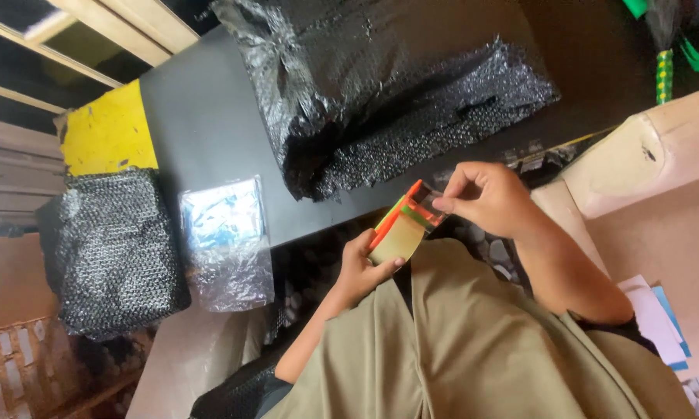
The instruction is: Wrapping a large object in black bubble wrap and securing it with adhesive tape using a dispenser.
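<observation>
My left hand [362,270] grips an orange tape dispenser [402,223] with a tan roll of tape and a green part, holding it up in front of my khaki shirt. My right hand [485,198] is pinched with thumb and forefinger on the dispenser's upper end, where the tape edge sits. Both hands are close together, just off the near edge of a dark table [202,124].
A large bundle of black bubble wrap [380,85] lies on the table. A smaller black bubble-wrapped parcel [113,252] and a clear plastic-wrapped packet [225,240] lie to the left. A yellow panel [109,132] is behind them. A pale wooden beam [652,147] and papers [655,318] are on the right.
</observation>
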